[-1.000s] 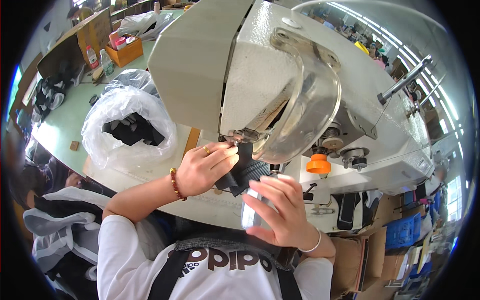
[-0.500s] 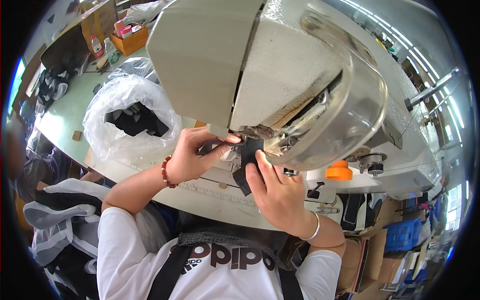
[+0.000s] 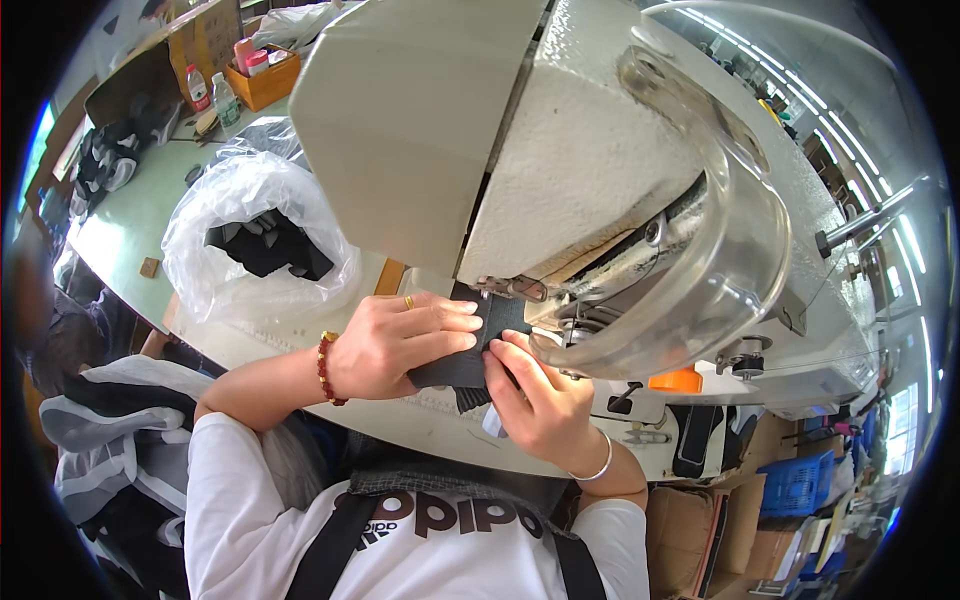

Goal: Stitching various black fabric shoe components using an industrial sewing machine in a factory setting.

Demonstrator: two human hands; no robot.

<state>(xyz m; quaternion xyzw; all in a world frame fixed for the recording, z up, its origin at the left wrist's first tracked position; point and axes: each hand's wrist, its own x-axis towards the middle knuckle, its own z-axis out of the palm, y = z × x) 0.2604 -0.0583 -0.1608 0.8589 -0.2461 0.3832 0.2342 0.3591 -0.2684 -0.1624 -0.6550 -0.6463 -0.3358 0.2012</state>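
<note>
Under the needle area of a large pale sewing machine point(image 3: 400, 150) lies a piece of dark fabric point(image 3: 503, 318), with a ribbed end hanging toward me. My left hand point(image 3: 395, 345) lies across its left side, fingers together and reaching right; its thumb is hidden, and the fabric shows below the palm. My right hand point(image 3: 540, 400) holds the near right edge, fingertips pressed on it close to the left fingertips. Both hands are closed on the fabric. A clear curved guard point(image 3: 735, 260) juts out above and to the right of my right hand.
Left of the machine, a clear plastic bag point(image 3: 190, 245) holds black fabric pieces. Farther back stand bottles point(image 3: 226, 100) and a wooden box point(image 3: 270, 80). An orange knob point(image 3: 676, 381) sits right of my hands; cardboard boxes point(image 3: 680, 530) and a blue crate point(image 3: 797, 483) are at lower right.
My left hand has gone from pinching near the needle to lying flatter over the fabric, nearer me. The fabric now spreads left under it. My right hand has shifted slightly.
</note>
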